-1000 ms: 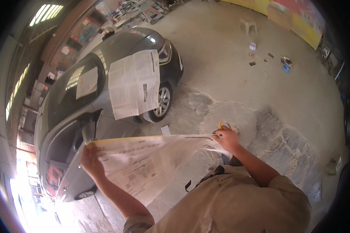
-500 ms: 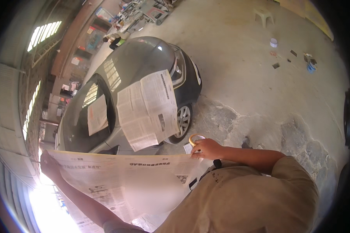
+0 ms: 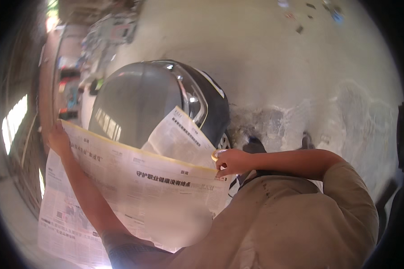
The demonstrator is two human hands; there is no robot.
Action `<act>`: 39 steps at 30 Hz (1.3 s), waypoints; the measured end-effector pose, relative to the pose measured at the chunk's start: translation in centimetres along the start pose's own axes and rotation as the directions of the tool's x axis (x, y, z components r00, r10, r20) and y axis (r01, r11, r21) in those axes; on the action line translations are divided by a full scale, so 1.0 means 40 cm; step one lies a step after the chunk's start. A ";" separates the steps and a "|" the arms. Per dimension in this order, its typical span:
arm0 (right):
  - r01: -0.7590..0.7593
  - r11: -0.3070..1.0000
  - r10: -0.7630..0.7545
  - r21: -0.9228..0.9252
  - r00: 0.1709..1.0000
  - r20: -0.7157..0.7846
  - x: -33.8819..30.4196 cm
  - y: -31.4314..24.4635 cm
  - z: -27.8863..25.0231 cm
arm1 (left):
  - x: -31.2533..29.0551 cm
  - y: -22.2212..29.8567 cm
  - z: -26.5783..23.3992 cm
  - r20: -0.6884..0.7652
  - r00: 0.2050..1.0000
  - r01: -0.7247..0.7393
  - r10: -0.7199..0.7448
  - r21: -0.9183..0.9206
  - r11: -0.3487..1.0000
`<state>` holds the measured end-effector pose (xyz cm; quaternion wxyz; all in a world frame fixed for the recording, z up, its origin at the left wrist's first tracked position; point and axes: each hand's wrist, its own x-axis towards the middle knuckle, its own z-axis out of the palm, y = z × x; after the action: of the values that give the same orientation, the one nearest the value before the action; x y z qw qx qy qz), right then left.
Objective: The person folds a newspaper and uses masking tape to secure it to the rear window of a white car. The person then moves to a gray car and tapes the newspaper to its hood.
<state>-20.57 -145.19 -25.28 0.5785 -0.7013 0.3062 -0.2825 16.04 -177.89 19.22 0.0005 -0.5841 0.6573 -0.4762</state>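
Observation:
A wide newspaper sheet (image 3: 121,179) is stretched between my two hands, with a narrow yellow strip of tape along its upper edge. At its upper left corner, my left hand (image 3: 59,142) grips the paper. My right hand (image 3: 232,162) pinches the right end of the edge and also holds a roll of yellow masking tape (image 3: 215,155). Just beyond lies a second newspaper sheet (image 3: 179,130) over the front side of a grey car (image 3: 134,89). The held sheet hides part of it and much of the car's side.
The car's headlight (image 3: 193,101) and dark bumper (image 3: 217,105) face right. A patch of broken concrete (image 3: 265,121) lies beside the front wheel (image 3: 224,141), near my feet. Small scraps and a blue container (image 3: 337,17) are on the floor at the far right.
My view has swung down and nearer the car. My left hand has risen with its corner of the sheet, which now covers more of the car's side. Both hands keep their hold.

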 end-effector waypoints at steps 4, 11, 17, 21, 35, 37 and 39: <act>-0.107 0.977 0.146 0.187 0.967 -0.207 0.182 0.108 0.048 | 0.266 0.307 0.466 0.011 0.961 -0.276 0.278 -0.062 0.959; -0.176 0.869 0.334 0.462 0.898 -0.286 0.367 0.195 0.162 | 0.277 0.653 0.969 0.210 0.837 -0.510 0.505 -0.036 0.860; -0.269 0.788 0.471 0.553 0.842 -0.262 0.426 0.280 0.185 | -0.059 0.955 0.860 0.090 0.449 -0.411 0.889 -0.863 0.295; -0.256 0.733 0.525 0.630 0.802 -0.285 0.416 0.312 0.193 | -0.200 1.054 0.608 0.171 -0.124 -0.331 0.977 -0.936 0.122; -0.160 0.528 0.732 0.834 0.584 -0.352 0.310 0.398 0.215 | -0.203 1.266 0.590 0.337 -0.524 -0.413 0.782 -0.904 0.113; -0.164 0.464 0.772 0.871 0.557 -0.306 0.299 0.402 0.208 | -0.190 1.260 0.600 0.319 -0.497 -0.403 0.807 -0.909 0.111; -0.201 0.413 0.800 0.888 0.546 -0.249 0.292 0.393 0.197 | -0.164 1.268 0.592 0.347 -0.479 -0.426 0.806 -0.895 0.133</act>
<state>-8.65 -151.24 -41.62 0.7321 -0.0893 0.5421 -0.4026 -7.62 -194.55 -29.15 0.5869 -0.1379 0.7681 0.2155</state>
